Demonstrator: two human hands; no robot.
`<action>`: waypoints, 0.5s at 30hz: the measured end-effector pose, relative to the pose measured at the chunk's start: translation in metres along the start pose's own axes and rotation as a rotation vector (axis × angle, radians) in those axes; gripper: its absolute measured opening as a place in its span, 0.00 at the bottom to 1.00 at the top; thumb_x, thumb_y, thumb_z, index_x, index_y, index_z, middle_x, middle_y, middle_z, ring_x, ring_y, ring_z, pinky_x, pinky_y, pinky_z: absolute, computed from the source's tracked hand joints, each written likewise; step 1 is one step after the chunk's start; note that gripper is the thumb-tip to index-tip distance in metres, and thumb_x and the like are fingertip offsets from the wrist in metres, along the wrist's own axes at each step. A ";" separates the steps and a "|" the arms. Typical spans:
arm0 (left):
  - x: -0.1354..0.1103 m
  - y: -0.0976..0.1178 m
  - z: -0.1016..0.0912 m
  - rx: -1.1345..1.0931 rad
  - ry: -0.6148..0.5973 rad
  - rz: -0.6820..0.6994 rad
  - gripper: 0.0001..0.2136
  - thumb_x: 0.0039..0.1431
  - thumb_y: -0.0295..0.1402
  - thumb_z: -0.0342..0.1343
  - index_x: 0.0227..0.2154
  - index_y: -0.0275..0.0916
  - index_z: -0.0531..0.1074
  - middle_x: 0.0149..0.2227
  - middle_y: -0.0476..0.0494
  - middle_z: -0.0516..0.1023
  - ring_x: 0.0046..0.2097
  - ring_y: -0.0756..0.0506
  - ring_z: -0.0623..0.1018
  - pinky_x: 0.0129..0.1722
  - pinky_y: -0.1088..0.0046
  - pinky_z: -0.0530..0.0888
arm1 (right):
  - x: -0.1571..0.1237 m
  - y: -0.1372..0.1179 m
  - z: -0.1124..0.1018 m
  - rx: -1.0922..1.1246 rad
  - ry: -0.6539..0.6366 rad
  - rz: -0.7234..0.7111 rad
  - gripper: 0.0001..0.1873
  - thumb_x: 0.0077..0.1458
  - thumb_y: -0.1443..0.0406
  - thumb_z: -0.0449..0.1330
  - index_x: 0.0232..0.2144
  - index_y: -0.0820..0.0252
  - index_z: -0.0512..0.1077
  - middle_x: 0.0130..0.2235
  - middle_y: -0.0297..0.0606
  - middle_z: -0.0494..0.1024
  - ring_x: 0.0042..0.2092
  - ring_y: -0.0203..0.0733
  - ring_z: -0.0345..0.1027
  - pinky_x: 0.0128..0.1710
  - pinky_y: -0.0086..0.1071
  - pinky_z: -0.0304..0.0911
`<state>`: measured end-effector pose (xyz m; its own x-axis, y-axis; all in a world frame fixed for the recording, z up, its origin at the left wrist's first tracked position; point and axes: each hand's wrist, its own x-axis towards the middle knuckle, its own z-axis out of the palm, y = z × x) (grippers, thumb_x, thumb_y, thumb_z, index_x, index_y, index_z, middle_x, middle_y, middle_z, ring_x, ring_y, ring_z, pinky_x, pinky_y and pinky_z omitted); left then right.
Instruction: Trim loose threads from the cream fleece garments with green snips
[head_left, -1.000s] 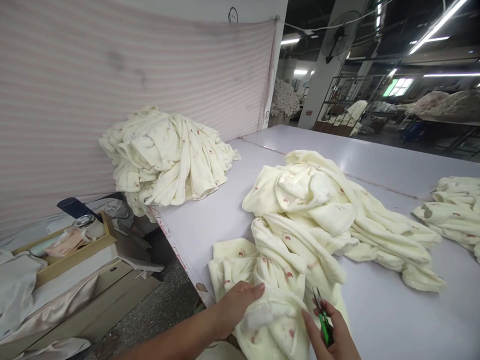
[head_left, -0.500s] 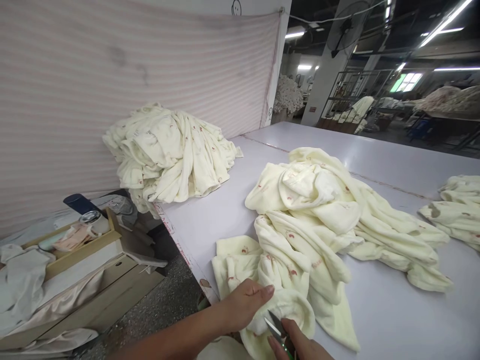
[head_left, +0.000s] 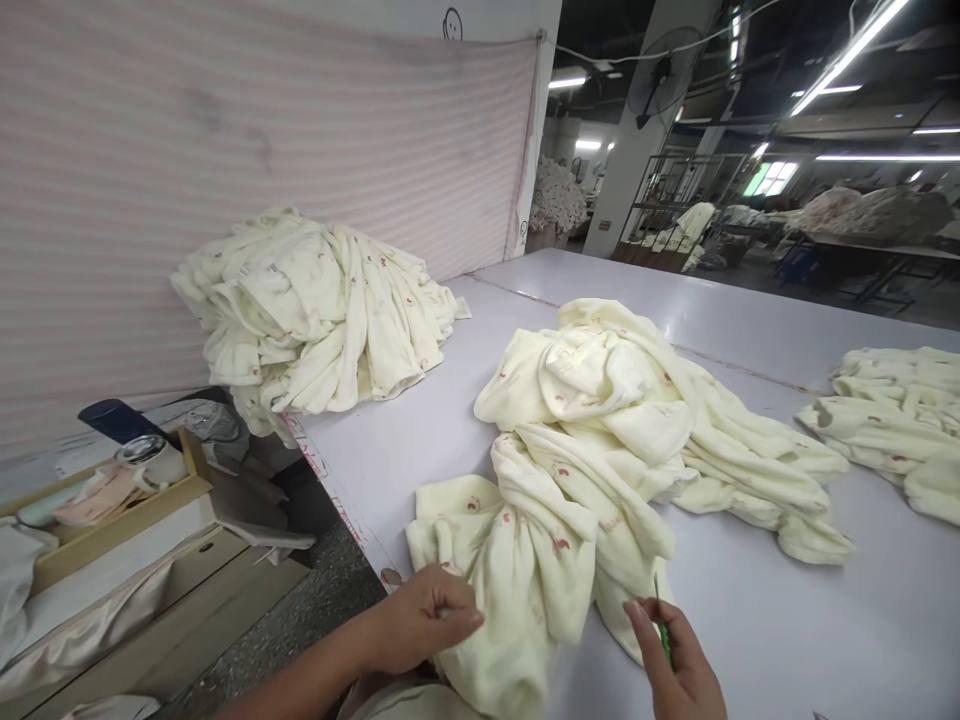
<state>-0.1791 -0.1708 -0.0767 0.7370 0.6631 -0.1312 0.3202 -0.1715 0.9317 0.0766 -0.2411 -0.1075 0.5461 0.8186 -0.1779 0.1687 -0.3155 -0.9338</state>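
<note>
My left hand (head_left: 420, 620) is closed on the near edge of a cream fleece garment (head_left: 517, 570) with small red prints, at the table's front corner. My right hand (head_left: 679, 660) is closed around small green-handled thread snips (head_left: 661, 625), blade pointing up, just right of that garment and apart from it. Behind lies a heap of the same cream garments (head_left: 637, 420) on the white table (head_left: 787, 620).
A tall pile of cream garments (head_left: 315, 310) sits at the table's far left by a striped cloth wall (head_left: 225, 150). More garments (head_left: 892, 420) lie at the right. A wooden tray (head_left: 112, 500) with small items stands on a lower stand at left.
My right hand moved the snips from the garment's fold out to the right. My left hand shifted left along the edge and bunched the cloth.
</note>
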 end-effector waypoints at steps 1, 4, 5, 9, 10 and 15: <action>0.000 -0.009 0.002 0.095 -0.054 -0.049 0.20 0.57 0.39 0.46 0.14 0.37 0.48 0.17 0.54 0.48 0.21 0.54 0.53 0.22 0.76 0.52 | 0.009 0.002 0.001 0.009 0.003 0.017 0.20 0.43 0.46 0.56 0.31 0.54 0.64 0.36 0.33 0.72 0.41 0.42 0.63 0.41 0.29 0.57; 0.001 -0.034 0.015 0.338 -0.068 -0.144 0.17 0.52 0.31 0.48 0.12 0.36 0.49 0.15 0.55 0.48 0.19 0.55 0.51 0.22 0.75 0.48 | 0.036 0.010 0.014 0.045 -0.059 -0.021 0.24 0.42 0.48 0.56 0.37 0.57 0.65 0.47 0.41 0.70 0.52 0.49 0.58 0.48 0.35 0.55; 0.002 -0.040 0.019 0.372 -0.048 -0.159 0.17 0.50 0.29 0.48 0.12 0.36 0.49 0.14 0.55 0.48 0.18 0.55 0.51 0.22 0.75 0.48 | 0.044 0.011 0.021 0.057 -0.085 -0.045 0.26 0.42 0.48 0.56 0.40 0.58 0.65 0.49 0.43 0.69 0.54 0.49 0.56 0.51 0.36 0.53; 0.001 -0.051 0.026 0.358 -0.021 -0.212 0.17 0.47 0.27 0.48 0.10 0.36 0.48 0.12 0.55 0.46 0.17 0.55 0.50 0.21 0.75 0.48 | 0.066 0.011 0.049 0.105 -0.207 -0.104 0.33 0.44 0.50 0.56 0.49 0.63 0.62 0.49 0.47 0.70 0.53 0.47 0.60 0.52 0.38 0.55; 0.001 -0.050 0.025 0.341 -0.029 -0.226 0.16 0.47 0.27 0.48 0.09 0.36 0.50 0.12 0.55 0.46 0.17 0.55 0.50 0.20 0.75 0.48 | 0.069 0.009 0.054 0.112 -0.234 -0.114 0.32 0.44 0.50 0.56 0.48 0.65 0.63 0.49 0.48 0.71 0.52 0.48 0.62 0.51 0.38 0.56; 0.007 -0.029 0.015 0.152 0.009 -0.279 0.10 0.51 0.35 0.50 0.21 0.35 0.69 0.17 0.54 0.59 0.20 0.53 0.60 0.21 0.78 0.56 | 0.059 -0.003 0.068 0.134 -0.339 -0.180 0.22 0.46 0.52 0.57 0.37 0.62 0.71 0.42 0.44 0.76 0.44 0.48 0.67 0.45 0.38 0.62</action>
<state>-0.1742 -0.1715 -0.1098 0.6030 0.7061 -0.3713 0.5954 -0.0886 0.7985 0.0528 -0.1592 -0.1367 0.2127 0.9739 -0.0791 0.1161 -0.1056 -0.9876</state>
